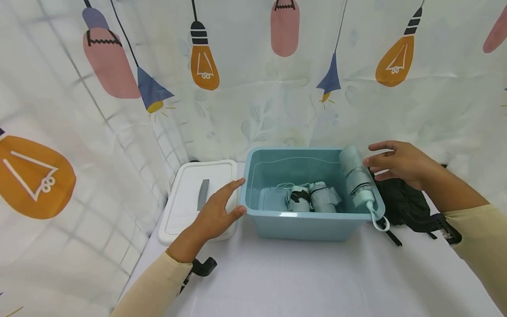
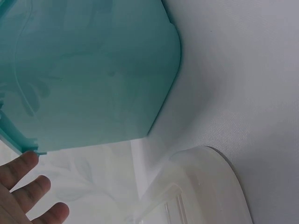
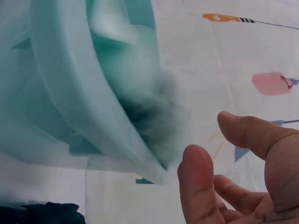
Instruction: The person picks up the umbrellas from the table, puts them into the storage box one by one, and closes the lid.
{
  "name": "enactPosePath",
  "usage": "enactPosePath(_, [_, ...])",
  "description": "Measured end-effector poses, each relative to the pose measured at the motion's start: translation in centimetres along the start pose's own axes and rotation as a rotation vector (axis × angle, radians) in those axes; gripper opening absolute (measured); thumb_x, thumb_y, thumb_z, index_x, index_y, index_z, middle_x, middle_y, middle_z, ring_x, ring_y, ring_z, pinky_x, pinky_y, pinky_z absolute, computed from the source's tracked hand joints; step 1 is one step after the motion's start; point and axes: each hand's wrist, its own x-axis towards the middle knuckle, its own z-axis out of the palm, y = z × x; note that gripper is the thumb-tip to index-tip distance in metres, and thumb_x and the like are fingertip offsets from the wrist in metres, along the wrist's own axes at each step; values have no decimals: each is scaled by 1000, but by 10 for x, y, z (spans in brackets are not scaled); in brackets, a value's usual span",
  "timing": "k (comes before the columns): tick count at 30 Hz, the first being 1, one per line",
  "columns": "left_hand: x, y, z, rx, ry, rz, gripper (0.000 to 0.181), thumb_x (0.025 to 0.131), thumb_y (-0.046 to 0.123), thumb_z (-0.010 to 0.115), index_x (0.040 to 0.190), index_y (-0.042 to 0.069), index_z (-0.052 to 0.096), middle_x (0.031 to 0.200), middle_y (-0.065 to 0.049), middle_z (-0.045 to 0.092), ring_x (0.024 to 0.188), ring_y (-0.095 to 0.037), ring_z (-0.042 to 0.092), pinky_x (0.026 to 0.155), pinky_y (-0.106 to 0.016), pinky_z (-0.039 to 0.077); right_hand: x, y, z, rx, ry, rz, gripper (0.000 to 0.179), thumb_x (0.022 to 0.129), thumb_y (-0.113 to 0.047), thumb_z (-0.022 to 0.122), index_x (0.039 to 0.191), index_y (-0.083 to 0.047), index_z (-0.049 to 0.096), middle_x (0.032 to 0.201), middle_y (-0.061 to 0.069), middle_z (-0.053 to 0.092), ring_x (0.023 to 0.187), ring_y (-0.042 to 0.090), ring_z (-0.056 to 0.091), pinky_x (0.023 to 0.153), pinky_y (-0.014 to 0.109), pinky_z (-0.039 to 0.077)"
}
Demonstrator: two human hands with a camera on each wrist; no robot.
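Note:
A light blue plastic bin stands on the table. My left hand is at its left side, fingers spread, with a fingertip at the rim in the left wrist view. A folded pale blue-green umbrella with a white wrist loop leans over the bin's right end, tilted. Beside it is my right hand, fingers loosely bent. In the right wrist view the umbrella is blurred and stands apart from the fingers. Two more folded umbrellas, a left one and a right one, lie inside the bin.
A white lidded box with a grey handle sits left of the bin. To the right lies a black bag with straps, partly behind my right arm. A patterned curtain hangs behind the table.

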Motion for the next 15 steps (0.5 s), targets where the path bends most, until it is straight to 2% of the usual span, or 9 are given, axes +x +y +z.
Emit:
enactPosePath(5, [0, 0, 0, 0, -1, -3, 91, 90, 85, 37, 161, 28, 35, 161, -1, 39, 148, -30, 35, 115, -61, 31, -3, -5, 4, -28, 41, 6, 84, 100, -42, 67, 160, -1, 25, 146, 32, 47, 115, 45, 64, 103, 73, 37])
enactPosePath(10, [0, 0, -1, 6, -4, -3, 91, 90, 85, 37, 161, 28, 35, 161, -1, 39, 148, -30, 35, 115, -61, 31, -4, -3, 4, -42, 79, 8, 87, 98, -47, 68, 160, -2, 27, 145, 33, 48, 114, 46, 64, 101, 76, 35])
enactPosePath(15, [1, -1, -1, 16, -11, 6, 90, 91, 84, 37, 161, 28, 34, 161, -1, 39, 148, -28, 35, 115, -59, 31, -6, 7, -1, -66, 103, 21, 90, 97, -54, 67, 159, -2, 28, 143, 33, 50, 105, 39, 69, 99, 77, 35])
